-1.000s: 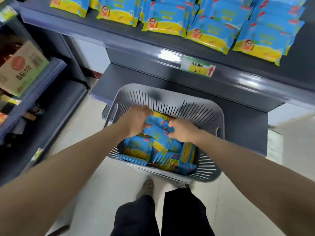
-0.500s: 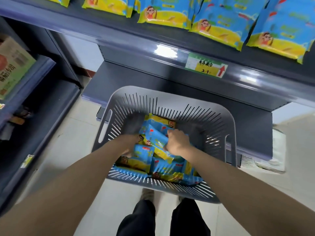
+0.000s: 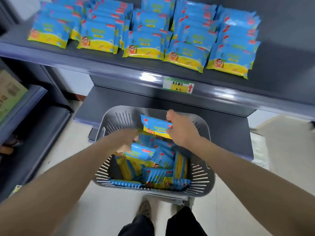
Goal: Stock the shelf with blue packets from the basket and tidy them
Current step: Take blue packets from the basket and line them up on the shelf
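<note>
right hand grips blue packet, fingers curled over its right edge.

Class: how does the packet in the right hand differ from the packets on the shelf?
The held packet is gripped by the right hand, tilted above the basket; the shelf packets rest untouched. The held packet is alone; the shelf packets overlap in rows. Both have blue-and-yellow wrappers.

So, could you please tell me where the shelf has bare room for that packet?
The shelf is bare at its right end, beyond the rightmost packet column, and along a narrow front strip above the price label. Left and middle are crowded with overlapping packets.
</note>
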A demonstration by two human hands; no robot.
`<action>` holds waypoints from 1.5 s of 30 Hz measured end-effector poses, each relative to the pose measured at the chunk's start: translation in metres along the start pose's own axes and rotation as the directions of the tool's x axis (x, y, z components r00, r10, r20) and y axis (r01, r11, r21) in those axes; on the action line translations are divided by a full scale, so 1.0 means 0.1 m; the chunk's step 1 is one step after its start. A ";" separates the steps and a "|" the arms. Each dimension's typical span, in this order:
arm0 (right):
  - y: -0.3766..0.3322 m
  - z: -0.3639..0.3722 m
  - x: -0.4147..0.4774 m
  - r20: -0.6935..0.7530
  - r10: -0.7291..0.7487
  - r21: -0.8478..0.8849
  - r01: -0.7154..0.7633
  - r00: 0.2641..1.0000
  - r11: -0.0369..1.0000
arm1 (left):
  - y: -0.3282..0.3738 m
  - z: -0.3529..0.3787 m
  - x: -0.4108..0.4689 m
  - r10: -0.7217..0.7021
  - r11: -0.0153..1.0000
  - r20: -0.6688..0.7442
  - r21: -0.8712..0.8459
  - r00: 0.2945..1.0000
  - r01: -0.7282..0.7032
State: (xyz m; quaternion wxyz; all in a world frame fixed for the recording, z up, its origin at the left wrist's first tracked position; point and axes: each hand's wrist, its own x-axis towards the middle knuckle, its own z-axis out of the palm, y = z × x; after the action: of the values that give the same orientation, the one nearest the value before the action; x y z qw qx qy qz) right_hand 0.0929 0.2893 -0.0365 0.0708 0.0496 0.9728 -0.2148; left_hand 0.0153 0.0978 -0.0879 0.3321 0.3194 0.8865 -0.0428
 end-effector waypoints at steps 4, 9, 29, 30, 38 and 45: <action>-0.01 -0.71 -0.11 -0.230 0.019 0.021 -0.015 0.973 1.000 | 0.30 -0.76 -0.33 0.092 0.995 -0.222 0.060 0.971 -0.080; 0.16 -1.61 -0.21 -0.477 0.074 0.111 -0.023 0.876 0.993 | 0.81 -1.56 -0.68 0.263 0.964 -0.438 0.090 0.860 -0.249; 2.81 -3.42 0.39 -0.522 0.237 0.102 -0.216 0.819 0.971 | 3.09 -3.00 0.69 0.319 0.842 -0.674 -0.121 0.667 -0.525; 2.93 -3.43 0.48 -0.504 0.234 0.103 -0.211 0.831 0.972 | 3.17 -3.02 0.79 0.323 0.847 -0.661 -0.117 0.677 -0.519; 3.49 -3.41 1.18 -0.362 0.196 0.073 -0.181 0.912 0.981 | 3.43 -3.11 1.33 0.283 0.898 -0.640 -0.086 0.715 -0.432; 3.62 -3.39 1.45 -0.385 0.147 0.143 -0.098 0.911 0.985 | 3.55 -3.22 1.67 0.246 0.935 -0.672 -0.025 0.698 -0.353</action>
State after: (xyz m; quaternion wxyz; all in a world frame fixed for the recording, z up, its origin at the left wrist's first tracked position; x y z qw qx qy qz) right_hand -0.0433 0.7702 0.0962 -0.1159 0.1570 0.9473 -0.2540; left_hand -0.0505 0.5615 0.1078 0.0237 0.4277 0.8823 0.1949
